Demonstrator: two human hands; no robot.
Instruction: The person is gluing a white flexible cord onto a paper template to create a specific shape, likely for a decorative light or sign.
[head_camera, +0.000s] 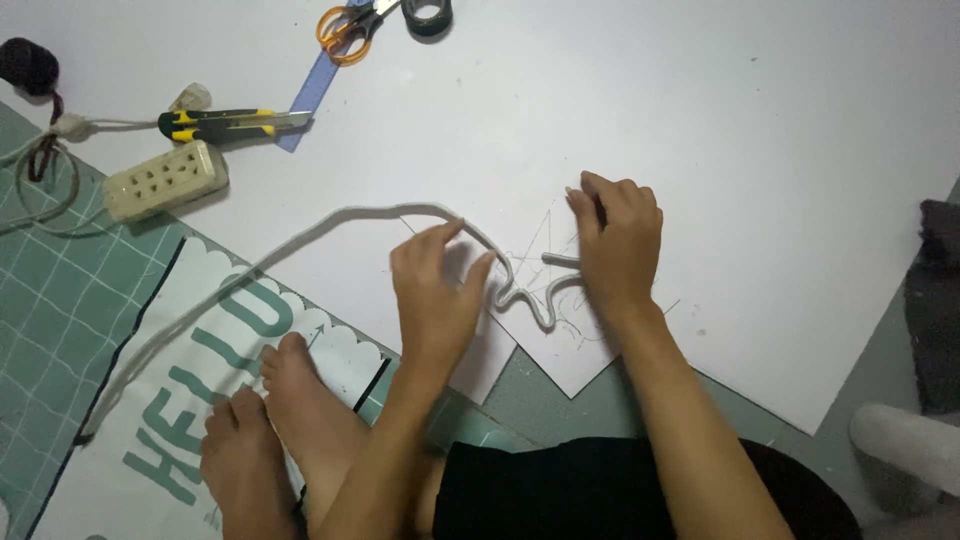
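A long white rope runs from the lower left across a large white sheet and ends in a wavy bend between my hands. My left hand pinches the rope near the bend with thumb and fingers. My right hand presses down on the rope's end, fingers curled, and seems to hold a thin dark tool against the sheet. Faint pencil lines lie on the sheet around the bend. My bare feet rest on a mat at the lower left.
A yellow-and-black utility knife, a beige power strip with cord, orange-handled scissors, a blue ruler and a black tape roll lie at the top left. A green-and-white printed mat covers the floor.
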